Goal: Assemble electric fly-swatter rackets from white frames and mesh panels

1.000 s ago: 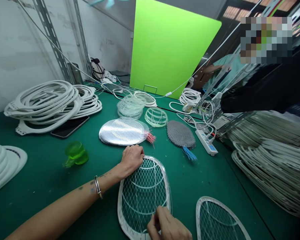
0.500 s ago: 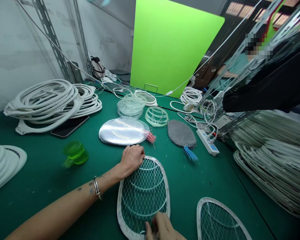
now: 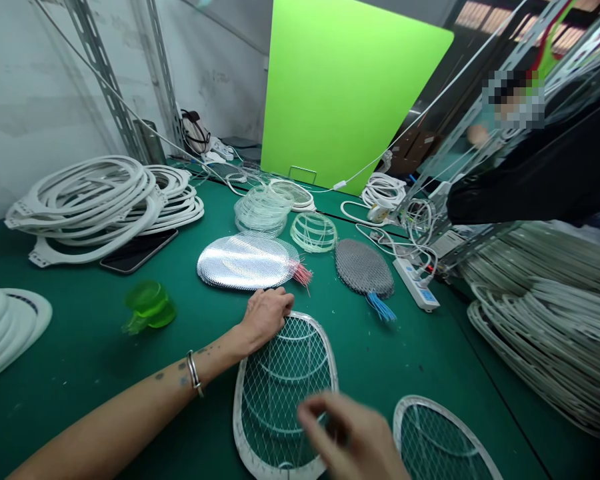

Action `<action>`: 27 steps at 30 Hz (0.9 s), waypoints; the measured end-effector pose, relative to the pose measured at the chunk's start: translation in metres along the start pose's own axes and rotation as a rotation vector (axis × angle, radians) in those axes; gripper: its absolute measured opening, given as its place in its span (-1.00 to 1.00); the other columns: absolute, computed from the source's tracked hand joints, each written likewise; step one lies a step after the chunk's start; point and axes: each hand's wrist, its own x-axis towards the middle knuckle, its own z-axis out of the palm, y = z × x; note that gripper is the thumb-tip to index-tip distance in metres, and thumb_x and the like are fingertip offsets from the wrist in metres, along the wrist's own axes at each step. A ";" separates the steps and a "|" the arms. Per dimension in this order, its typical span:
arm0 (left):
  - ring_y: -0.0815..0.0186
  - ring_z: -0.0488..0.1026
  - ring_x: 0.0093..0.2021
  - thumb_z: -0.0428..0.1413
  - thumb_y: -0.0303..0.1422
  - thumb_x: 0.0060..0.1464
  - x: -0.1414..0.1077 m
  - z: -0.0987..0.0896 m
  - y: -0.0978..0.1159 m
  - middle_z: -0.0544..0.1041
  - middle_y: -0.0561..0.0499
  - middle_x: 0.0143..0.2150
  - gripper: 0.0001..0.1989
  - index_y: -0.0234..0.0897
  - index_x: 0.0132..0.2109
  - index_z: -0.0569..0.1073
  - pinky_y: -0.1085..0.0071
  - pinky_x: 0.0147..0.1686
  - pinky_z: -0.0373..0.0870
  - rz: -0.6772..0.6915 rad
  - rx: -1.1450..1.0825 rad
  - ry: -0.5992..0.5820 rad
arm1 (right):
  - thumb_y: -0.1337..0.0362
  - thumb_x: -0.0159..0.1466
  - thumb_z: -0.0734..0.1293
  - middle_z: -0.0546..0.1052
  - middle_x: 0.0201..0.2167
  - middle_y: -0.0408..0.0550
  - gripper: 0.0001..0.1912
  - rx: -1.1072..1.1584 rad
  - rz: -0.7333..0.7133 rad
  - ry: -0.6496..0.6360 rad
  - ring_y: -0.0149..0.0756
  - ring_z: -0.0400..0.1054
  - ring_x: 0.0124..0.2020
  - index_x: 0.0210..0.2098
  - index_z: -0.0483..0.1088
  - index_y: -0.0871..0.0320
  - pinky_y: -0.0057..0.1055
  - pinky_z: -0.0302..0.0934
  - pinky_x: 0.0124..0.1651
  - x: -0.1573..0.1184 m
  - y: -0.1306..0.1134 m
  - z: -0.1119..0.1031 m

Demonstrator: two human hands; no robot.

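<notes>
A white oval racket head with diamond wire mesh [image 3: 290, 393] lies on the green table in front of me. My left hand [image 3: 267, 315] has its fingers curled on the top left of the rim. Over the lower right of the mesh is my right hand [image 3: 353, 433], blurred, with thumb and fingers bent together in a pinch. Whatever it may hold cannot be made out. A second mesh racket head [image 3: 443, 443] lies to the right, cut off by the bottom edge.
Beyond my left hand lie silvery mesh sheets [image 3: 245, 261] with red wires [image 3: 303, 273], and grey mesh sheets [image 3: 364, 268] with blue wires. White frames [image 3: 90, 207], a phone [image 3: 139, 251] and a green tape dispenser [image 3: 150, 305] are left. Stacked frames [image 3: 540, 320] and a power strip [image 3: 416, 283] are right.
My right hand has lifted from the bottom rim of the racket head and moved up and to the right, uncovering the rim. My left hand has stayed at the top.
</notes>
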 end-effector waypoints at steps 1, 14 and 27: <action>0.29 0.42 -0.27 0.02 -0.53 0.15 0.000 0.000 0.000 0.47 0.06 -0.30 -0.83 -0.22 -0.35 0.43 0.35 -0.27 0.16 -0.005 -0.005 -0.006 | 0.04 0.32 0.22 0.55 -0.40 -0.18 -0.76 0.076 0.056 -0.031 -0.35 0.42 -0.46 -0.30 0.46 -0.02 -0.48 0.28 -0.42 0.025 0.002 -0.010; 0.31 0.43 -0.24 0.06 -0.39 0.20 0.004 0.003 -0.011 0.49 0.06 -0.26 -0.96 -0.21 -0.25 0.39 0.42 -0.37 0.18 -0.059 -0.097 -0.076 | 0.13 0.18 0.36 0.52 -0.42 -0.19 -0.84 0.136 0.090 -0.096 -0.37 0.35 -0.42 -0.36 0.43 0.09 -0.46 0.13 -0.40 0.161 0.057 0.006; 0.27 0.45 -0.30 0.06 -0.29 0.19 0.007 0.002 -0.012 0.50 0.05 -0.29 -0.90 -0.20 -0.28 0.33 0.41 -0.45 0.12 -0.160 -0.090 -0.119 | 0.23 0.23 0.37 0.46 -0.40 -0.18 -0.81 -0.072 0.086 -0.063 -0.33 0.32 -0.37 -0.45 0.28 0.09 -0.43 0.03 -0.37 0.158 0.046 0.006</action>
